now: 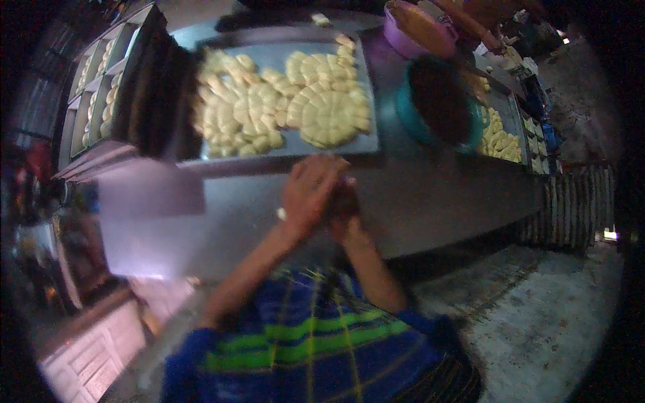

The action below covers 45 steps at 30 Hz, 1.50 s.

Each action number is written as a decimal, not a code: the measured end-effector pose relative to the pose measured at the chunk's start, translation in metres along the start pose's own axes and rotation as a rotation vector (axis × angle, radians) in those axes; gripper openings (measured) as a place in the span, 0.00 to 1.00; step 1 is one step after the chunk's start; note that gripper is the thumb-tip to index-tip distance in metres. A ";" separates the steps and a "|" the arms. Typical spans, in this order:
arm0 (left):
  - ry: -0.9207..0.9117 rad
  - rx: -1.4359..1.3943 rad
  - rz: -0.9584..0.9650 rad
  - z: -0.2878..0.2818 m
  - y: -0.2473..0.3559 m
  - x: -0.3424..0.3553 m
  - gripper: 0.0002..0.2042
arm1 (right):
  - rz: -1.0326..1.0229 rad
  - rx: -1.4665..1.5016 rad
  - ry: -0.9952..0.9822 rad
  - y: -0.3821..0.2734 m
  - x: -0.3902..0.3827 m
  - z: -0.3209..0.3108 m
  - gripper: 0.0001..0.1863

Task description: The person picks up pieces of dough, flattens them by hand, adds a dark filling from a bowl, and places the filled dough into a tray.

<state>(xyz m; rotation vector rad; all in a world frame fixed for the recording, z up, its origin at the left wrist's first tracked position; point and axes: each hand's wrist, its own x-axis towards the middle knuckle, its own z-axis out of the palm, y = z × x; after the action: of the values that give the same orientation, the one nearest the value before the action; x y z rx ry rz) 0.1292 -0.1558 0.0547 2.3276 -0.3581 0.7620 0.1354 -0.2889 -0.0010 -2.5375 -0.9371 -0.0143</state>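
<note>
Both my hands are pressed together above the near side of the table, just short of the tray. My left hand (309, 185) lies over the other, its fingers closed and bent toward the right. Beneath and beside it, my right hand (344, 201) is partly covered and dim, with its fingers closed too. Whatever is between the palms, if anything, is hidden. Right beyond my fingertips is a metal tray (269, 158) crowded with pale dough pieces (238, 111). Some of them form a round, segmented cluster (329, 117) at the tray's right. A small white bit (281, 213) shows by my left wrist.
The bare metal tabletop (430, 208) stretches to both sides. A dark-filled teal basin (411, 111) stands right of the tray, with a purple tub (396, 33) behind it. Another dough tray (500, 138) lies farther right. Stacked partitioned trays (84, 107) stand at the left.
</note>
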 end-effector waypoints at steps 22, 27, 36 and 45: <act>-0.036 -0.821 -1.014 -0.051 -0.034 -0.067 0.11 | 0.200 0.353 0.194 0.245 0.035 -0.222 0.19; 0.038 -0.827 -0.997 -0.063 -0.054 -0.079 0.11 | 0.301 0.156 -0.388 0.304 0.080 -0.219 0.17; 0.084 -0.859 -1.079 -0.062 -0.044 -0.093 0.10 | 0.431 0.273 -0.655 0.304 0.097 -0.224 0.14; -0.162 -1.062 -1.127 -0.036 -0.022 -0.072 0.14 | 0.399 1.029 -0.253 0.193 0.060 -0.206 0.22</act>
<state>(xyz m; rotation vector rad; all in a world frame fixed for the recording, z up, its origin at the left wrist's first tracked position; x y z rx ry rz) 0.0665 -0.1116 0.0218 1.2173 0.4102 -0.1925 0.3300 -0.4658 0.1193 -1.7042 -0.3284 0.7246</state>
